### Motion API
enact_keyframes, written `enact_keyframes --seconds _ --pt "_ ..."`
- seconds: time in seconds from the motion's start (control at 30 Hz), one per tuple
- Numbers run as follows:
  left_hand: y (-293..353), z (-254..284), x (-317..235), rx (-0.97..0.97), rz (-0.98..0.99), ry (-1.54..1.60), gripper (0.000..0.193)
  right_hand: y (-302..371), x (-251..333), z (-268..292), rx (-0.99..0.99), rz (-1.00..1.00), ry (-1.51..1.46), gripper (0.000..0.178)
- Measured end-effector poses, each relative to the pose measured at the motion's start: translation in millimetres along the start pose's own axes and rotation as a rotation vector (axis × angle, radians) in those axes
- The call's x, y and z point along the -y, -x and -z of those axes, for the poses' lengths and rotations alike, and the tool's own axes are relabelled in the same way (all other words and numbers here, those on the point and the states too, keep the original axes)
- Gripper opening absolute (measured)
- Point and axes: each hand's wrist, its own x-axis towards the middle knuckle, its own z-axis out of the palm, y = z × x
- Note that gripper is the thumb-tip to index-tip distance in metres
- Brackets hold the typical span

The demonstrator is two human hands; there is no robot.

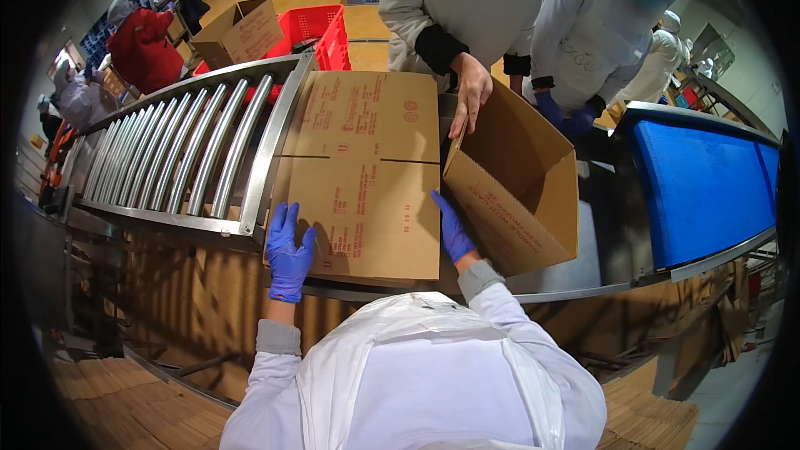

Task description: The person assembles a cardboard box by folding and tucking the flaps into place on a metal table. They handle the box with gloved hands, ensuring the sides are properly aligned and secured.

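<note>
The flat carton (362, 175) lies at frame centre, beside the roller conveyor (187, 154). The left hand (288, 252) rests open, fingers spread, on its lower-left corner. The right hand (452, 229) presses flat against its right edge, next to an open box (517, 183).

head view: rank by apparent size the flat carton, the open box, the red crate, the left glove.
1. flat carton
2. open box, close behind; it stands tilted and foreshortened, so the gap is unsure
3. red crate, partly hidden and farther off, so it may be bigger than it looks
4. left glove
</note>
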Motion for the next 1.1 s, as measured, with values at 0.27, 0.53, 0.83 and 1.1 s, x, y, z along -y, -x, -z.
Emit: enact_keyframes --seconds 0.27,0.53,0.83,1.1 --pt "28 -4 -1 0.047 -0.079 -0.280 0.077 18 -32 4 0.066 -0.241 -0.125 0.071" --pt "23 -6 -33 -0.019 -0.024 0.022 0.061 41 -69 45 0.155 -0.251 -0.405 0.070" --pt "14 -26 -111 0.133 -0.332 0.239 0.048 122 -61 141 0.395 -0.677 -4.146 0.053" --pt "-95 11 -19 -0.289 -0.233 -0.196 0.046 125 -71 142 0.680 -0.558 -4.547 0.041"
